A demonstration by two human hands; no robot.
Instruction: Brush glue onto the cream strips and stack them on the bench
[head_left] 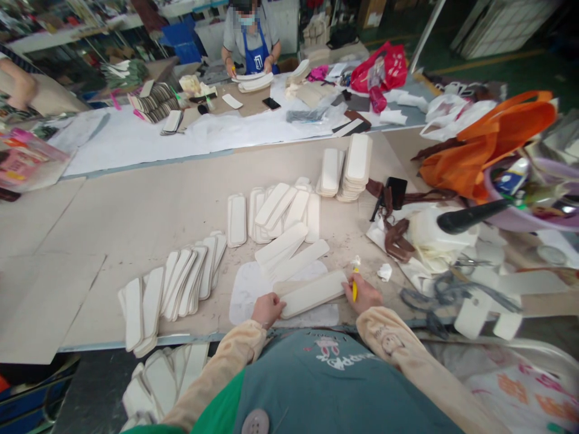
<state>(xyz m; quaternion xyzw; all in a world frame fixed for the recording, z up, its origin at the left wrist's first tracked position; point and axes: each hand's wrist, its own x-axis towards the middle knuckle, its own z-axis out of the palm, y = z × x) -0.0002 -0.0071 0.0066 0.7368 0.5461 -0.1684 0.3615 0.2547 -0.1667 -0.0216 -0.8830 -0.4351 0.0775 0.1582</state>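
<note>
A long off-white panel with rounded corners (314, 295) lies slanted in front of me over a white sheet (242, 292). My left hand (266, 309) pinches its left end. With closed fingers my right hand (365, 295) touches the right end and also holds a slim yellow tool (355, 289), pointing up and away; its tip is too small to make out, with white fluff by it. Just beyond the held panel, loose panels (301, 259) lie fanned out. More overlapping panels (185, 280) spread to the left, and further back are piles of them (283, 208).
Taller panel stacks (357, 160) stand at the back. On the right are brown strips (398, 238), a white bundle with a black handle (473, 217), grey cord (434, 295) and a purple basin (497, 211). Across a second table, a masked person (256, 45) handles similar pieces.
</note>
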